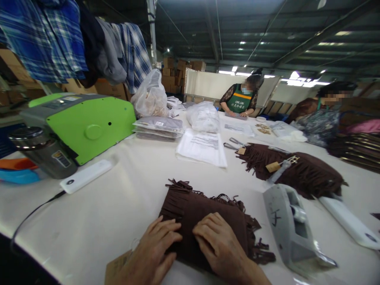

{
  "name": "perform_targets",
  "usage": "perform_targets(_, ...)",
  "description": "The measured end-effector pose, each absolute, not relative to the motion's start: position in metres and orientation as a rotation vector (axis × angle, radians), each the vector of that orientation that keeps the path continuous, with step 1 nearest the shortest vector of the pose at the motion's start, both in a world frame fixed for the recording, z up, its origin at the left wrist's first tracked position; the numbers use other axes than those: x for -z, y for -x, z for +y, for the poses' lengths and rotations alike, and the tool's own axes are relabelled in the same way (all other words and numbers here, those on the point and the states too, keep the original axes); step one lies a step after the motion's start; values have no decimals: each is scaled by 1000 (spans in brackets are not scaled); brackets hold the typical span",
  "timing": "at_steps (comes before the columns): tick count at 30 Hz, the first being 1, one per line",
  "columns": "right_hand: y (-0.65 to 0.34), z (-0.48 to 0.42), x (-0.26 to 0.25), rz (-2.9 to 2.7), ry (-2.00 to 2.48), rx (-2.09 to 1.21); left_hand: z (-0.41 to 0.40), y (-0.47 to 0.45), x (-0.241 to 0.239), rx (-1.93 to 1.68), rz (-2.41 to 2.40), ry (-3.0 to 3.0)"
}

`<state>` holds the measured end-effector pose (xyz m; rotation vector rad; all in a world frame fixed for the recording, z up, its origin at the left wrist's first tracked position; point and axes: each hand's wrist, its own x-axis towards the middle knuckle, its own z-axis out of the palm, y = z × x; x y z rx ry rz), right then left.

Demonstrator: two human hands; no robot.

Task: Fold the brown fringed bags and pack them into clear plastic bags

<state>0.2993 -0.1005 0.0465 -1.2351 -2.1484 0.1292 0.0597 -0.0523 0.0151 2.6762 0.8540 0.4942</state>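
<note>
So, hands (218, 241) on fringed fabric (212, 204)

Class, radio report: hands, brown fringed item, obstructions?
Left hand, right hand: both on brown fringed item. Item lying on table. Grey tape dispenser close right, clear of hands.

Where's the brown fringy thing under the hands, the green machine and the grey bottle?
Brown fringy thing (196, 208): head view, its smooth top.
Green machine (95, 130): head view, its side panel.
Grey bottle (47, 156): head view, its body.
</note>
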Motion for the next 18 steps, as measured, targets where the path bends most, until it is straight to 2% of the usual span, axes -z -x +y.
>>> perform_targets(7, -352, -142, -43, -2007, 1389, 1, -39, -33, -33, -753, 1056, -2495)
perform_targets(11, -389, -176, -27, -1787, 1532, 83, -36, -29, -30, -534, 1066, -2700)
perform_targets(14, -397, -195, -16, -1550, 1634, 33, -36, -45, -21, -519, 1065, -2816)
perform_targets(18, -392, -212, -12, -1348, 1732, -84, -30, -73, -13, -712, 969, -2686)
